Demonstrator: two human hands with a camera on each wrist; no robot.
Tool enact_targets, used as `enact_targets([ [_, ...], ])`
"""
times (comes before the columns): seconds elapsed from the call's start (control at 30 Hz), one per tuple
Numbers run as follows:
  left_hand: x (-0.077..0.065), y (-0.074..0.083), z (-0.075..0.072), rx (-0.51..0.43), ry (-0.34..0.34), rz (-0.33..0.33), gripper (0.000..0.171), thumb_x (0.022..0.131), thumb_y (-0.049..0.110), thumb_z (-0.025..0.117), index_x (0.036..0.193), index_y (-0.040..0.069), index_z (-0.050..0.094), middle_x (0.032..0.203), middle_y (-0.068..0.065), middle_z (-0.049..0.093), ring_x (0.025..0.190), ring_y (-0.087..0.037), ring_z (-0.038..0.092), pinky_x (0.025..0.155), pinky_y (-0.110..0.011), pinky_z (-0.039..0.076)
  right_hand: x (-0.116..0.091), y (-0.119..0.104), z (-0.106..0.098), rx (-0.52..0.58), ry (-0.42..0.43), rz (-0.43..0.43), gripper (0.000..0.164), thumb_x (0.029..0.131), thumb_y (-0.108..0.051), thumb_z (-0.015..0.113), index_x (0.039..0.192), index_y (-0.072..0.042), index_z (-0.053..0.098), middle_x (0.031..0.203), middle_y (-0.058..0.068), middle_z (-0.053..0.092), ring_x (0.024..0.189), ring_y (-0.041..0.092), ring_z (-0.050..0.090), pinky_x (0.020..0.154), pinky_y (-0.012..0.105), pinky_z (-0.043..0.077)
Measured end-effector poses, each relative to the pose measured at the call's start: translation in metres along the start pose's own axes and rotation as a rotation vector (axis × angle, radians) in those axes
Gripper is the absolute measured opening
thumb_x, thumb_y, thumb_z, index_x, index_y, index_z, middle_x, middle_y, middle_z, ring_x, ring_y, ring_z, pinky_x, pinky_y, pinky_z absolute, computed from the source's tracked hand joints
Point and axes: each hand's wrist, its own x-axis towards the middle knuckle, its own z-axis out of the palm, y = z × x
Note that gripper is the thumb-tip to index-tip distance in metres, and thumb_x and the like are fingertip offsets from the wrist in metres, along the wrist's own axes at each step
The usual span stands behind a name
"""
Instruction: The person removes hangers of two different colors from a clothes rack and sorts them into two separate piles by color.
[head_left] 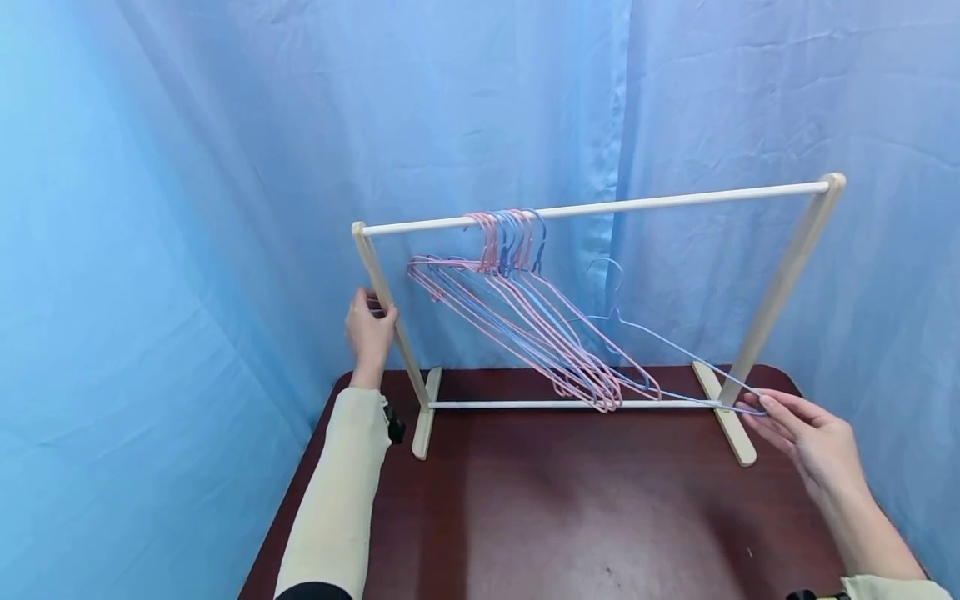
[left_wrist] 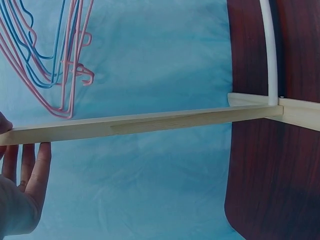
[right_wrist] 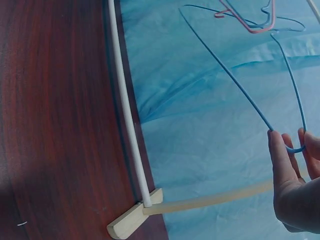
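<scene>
My left hand [head_left: 369, 335] holds the left wooden post [head_left: 409, 358] of a small clothes rack. In the left wrist view its fingers lie along one side of the post, with the thumb at the other. My right hand [head_left: 819, 446] pinches one corner of a blue hanger [head_left: 678, 344] beside the right post [head_left: 780, 275]. That hanger's hook [head_left: 617, 268] is below the white top rail [head_left: 675, 201], off it. Several pink and blue hangers [head_left: 517, 250] hang bunched on the rail toward the left. In the right wrist view, thumb and fingers meet around the blue corner [right_wrist: 295, 149].
The rack's wooden feet [head_left: 423, 437] stand near the back edge of a dark red-brown table [head_left: 570, 508], joined by a white lower bar [head_left: 510, 405]. Blue curtains [head_left: 225, 208] hang behind and at both sides. Lower corners of the bunched hangers overlap the blue one in the head view.
</scene>
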Motion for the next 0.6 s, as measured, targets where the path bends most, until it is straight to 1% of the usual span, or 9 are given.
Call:
enact_targets([
  [0.17, -0.003, -0.004, 0.001, 0.004, -0.009, 0.000, 0.021, 0.094, 0.019, 0.063, 0.110, 0.007, 0.056, 0.112, -0.016, 0.064, 0.102, -0.032, 0.068, 0.083, -0.048, 0.056, -0.004, 0.009, -0.008, -0.047, 0.029, 0.065, 0.028, 0.097, 0.008, 0.052, 0.103, -0.002, 0.077, 0.095, 0.011, 0.078, 0.089, 0.021, 0.077, 0.078, 0.034, 0.060],
  [0.27, -0.003, -0.005, 0.003, 0.007, -0.022, -0.001, 0.021, 0.094, 0.020, 0.063, 0.110, 0.008, 0.056, 0.111, -0.016, 0.064, 0.101, -0.032, 0.068, 0.082, -0.048, 0.057, -0.005, 0.013, -0.012, -0.080, 0.032, 0.098, 0.027, 0.098, 0.006, 0.053, 0.103, -0.004, 0.078, 0.095, 0.010, 0.078, 0.088, 0.021, 0.077, 0.077, 0.033, 0.060],
  [0.5, 0.003, -0.003, 0.004, -0.029, -0.034, 0.017, 0.023, 0.094, 0.020, 0.063, 0.111, 0.006, 0.055, 0.112, -0.018, 0.064, 0.100, -0.033, 0.069, 0.081, -0.048, 0.058, -0.001, 0.023, -0.016, -0.188, 0.020, 0.165, 0.023, 0.098, -0.001, 0.057, 0.106, -0.009, 0.078, 0.096, 0.005, 0.079, 0.087, 0.020, 0.077, 0.077, 0.031, 0.060],
  [0.6, 0.005, -0.004, 0.002, -0.042, -0.027, 0.014, 0.023, 0.095, 0.019, 0.063, 0.112, 0.005, 0.056, 0.112, -0.018, 0.064, 0.100, -0.034, 0.069, 0.082, -0.049, 0.058, 0.003, 0.028, -0.015, -0.208, 0.011, 0.188, 0.024, 0.098, -0.001, 0.057, 0.105, -0.011, 0.077, 0.096, 0.005, 0.079, 0.088, 0.019, 0.077, 0.077, 0.030, 0.060],
])
